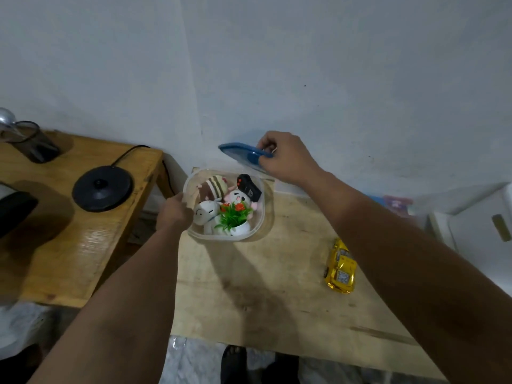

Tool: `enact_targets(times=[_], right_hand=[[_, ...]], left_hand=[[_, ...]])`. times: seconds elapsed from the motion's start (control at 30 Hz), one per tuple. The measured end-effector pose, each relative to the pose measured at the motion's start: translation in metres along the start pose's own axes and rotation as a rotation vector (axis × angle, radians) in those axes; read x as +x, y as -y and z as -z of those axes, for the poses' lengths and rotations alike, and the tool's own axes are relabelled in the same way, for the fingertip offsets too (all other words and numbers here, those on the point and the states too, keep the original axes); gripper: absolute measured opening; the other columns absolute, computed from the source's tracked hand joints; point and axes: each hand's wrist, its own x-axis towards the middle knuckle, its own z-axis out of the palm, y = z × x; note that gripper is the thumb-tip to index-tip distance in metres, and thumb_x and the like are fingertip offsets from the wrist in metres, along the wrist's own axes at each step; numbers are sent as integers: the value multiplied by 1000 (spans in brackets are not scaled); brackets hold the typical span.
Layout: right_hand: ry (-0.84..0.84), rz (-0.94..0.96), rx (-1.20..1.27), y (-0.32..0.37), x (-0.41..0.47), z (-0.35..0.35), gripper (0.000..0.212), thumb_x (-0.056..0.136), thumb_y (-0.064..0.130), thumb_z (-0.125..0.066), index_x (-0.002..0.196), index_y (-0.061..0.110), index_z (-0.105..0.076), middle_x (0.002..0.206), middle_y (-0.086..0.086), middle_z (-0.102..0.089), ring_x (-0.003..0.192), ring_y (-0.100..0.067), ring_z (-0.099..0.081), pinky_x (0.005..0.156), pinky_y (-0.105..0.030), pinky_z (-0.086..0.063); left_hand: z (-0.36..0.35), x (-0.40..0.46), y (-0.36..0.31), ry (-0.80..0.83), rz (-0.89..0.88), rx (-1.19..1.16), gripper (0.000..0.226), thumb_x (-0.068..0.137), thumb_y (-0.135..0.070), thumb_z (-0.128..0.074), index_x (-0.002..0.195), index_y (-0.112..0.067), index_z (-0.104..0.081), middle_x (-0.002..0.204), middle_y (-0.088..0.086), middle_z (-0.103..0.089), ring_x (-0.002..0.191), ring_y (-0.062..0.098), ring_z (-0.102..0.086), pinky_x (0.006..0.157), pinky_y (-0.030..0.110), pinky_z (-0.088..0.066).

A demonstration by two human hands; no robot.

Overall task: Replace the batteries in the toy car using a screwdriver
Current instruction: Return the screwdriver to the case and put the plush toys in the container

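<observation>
Both forearms reach from the near edge over a pale wooden table [277, 286]. Left hand [176, 214] grips the near-left wall of a clear tub [260, 217], fingers curled on its rim. Right hand [288, 157] pinches a blue lid [238, 152], held tilted in the air just beyond the tub, near the wall.

The car [340, 266], yellow and shiny, lies on the table well apart from the tub, to the right and nearer the person, just beside the right forearm. Its long axis runs roughly away from the person. The right hand is the nearer one to it, but must first part with the lid.

Inside the tub sit small plush toys [213, 187], a little white pot of green plant with red flowers [235, 217], and a black remote [249, 187] with red buttons. No screwdriver or batteries can be made out; they may lie under the toys.

A second table [55, 245] at left carries a round black kettle base [102, 188].
</observation>
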Motion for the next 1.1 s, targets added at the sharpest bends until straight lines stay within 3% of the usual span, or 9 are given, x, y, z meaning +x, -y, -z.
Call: enact_targets(times=[0.1, 0.23, 0.33, 0.4, 0.47, 0.57, 0.73, 0.9, 1.1], right_hand=[[139, 106, -83, 8, -13, -29, 21, 74, 20, -67, 95, 23, -66, 92, 4, -67, 84, -19, -63, 75, -36, -55], [250, 258, -216, -10, -31, -62, 22, 79, 16, -67, 95, 24, -55, 97, 4, -57, 87, -19, -55, 75, -42, -50], [342, 308, -278, -33, -44, -79, 34, 76, 4, -60, 92, 31, -46, 99, 6, -50, 85, -22, -51, 74, -47, -50], [374, 349, -374, -47, -52, -87, 39, 75, 1, -57, 94, 33, -44, 105, 8, -48, 90, -21, -50, 89, -51, -48], [420, 407, -450, -62, -60, -93, 37, 79, -1, -57, 97, 29, -47, 121, 7, -52, 111, -19, -52, 113, -60, -30], [547, 492, -525, -73, -68, -100, 33, 90, -3, -52, 110, 24, -54, 156, 0, -39, 152, -25, -24, 121, -63, -5], [640, 540, -695, -72, -69, -106, 44, 91, 10, -58, 125, 37, -48, 167, 3, -15, 156, -27, -1, 118, -68, 1], [418, 427, -633, -80, -66, -100, 38, 84, 30, -58, 121, 38, -60, 161, -7, -31, 150, -33, -22, 115, -67, -18], [73, -233, -140, -77, -62, -110, 58, 97, 34, -58, 150, 26, -36, 147, -6, -43, 127, -27, -51, 101, -42, -48]], left_hand=[[4, 4, 3, 23, 22, -101, 48, 102, -11, -52, 149, -21, -55, 128, 14, -67, 98, 30, -68, 83, 49, -63], [6, 5, 9, 21, 235, -424, 42, 102, -8, -55, 143, -17, -61, 138, 13, -63, 112, 35, -66, 80, 47, -63], [6, 4, 17, 30, 337, -629, 31, 101, -9, -56, 128, -17, -70, 126, 13, -69, 110, 32, -68, 77, 45, -63], [8, 2, 19, 34, 374, -734, 27, 101, -14, -54, 121, -17, -72, 118, 9, -74, 104, 28, -71, 72, 42, -62], [12, -1, 18, 66, 411, -830, 27, 104, -29, -51, 117, -15, -71, 112, 6, -75, 102, 25, -71, 73, 41, -60], [16, -1, 16, 107, 396, -857, 41, 101, -53, -57, 116, -16, -68, 110, 2, -71, 102, 23, -66, 77, 42, -58], [13, 1, 12, 39, 271, -638, 47, 94, -24, -76, 137, -9, -62, 131, 9, -64, 115, 29, -61, 91, 47, -60], [14, 3, 13, 25, 237, -593, 46, 94, -16, -75, 138, -9, -63, 130, 12, -67, 112, 30, -65, 91, 51, -61], [18, 4, 11, 120, 201, -548, 59, 95, -10, -72, 150, -16, -51, 139, 9, -60, 122, 32, -62, 92, 48, -61]])
